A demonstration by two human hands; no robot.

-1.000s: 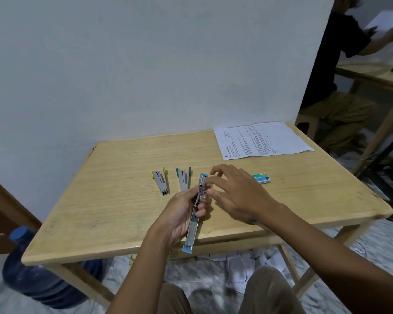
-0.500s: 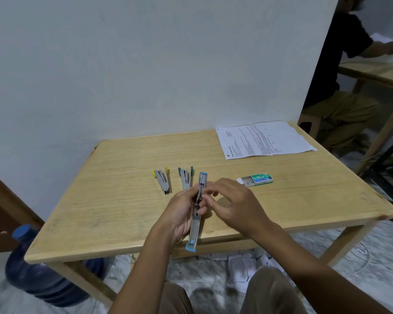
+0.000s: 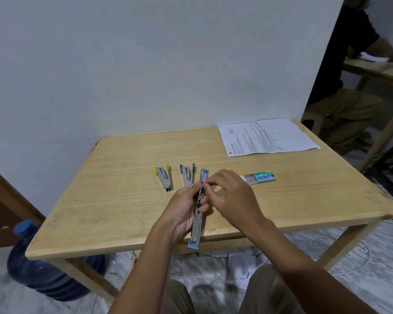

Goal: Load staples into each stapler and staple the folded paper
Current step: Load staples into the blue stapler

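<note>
On the wooden table [image 3: 114,200]: yellow-tipped grey stapler [image 3: 163,178], teal-tipped grey stapler [image 3: 187,176], both splayed open. Left hand [image 3: 183,209] clasps the blue-ended stapler [image 3: 198,214], opened flat, long axis pointing away. Right hand [image 3: 233,195] fingertips pinch at its magazine. Green staple box [image 3: 260,176] reads "No.10". Printed paper sheet [image 3: 266,138] far right.

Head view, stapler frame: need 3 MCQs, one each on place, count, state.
1. Where is the staple box?
A. right of the hands, on the table
B. on the printed sheet
C. on the floor

2. How many staplers are in view?
A. two
B. three
C. five

3. The blue stapler is:
A. closed on the table
B. opened out flat, held
C. under the paper

Answers: 1 A, it lies on the table beside the right hand. 2 B, yellow stapler, green stapler and blue. 3 B, the left hand holds it unfolded lengthwise.
</note>
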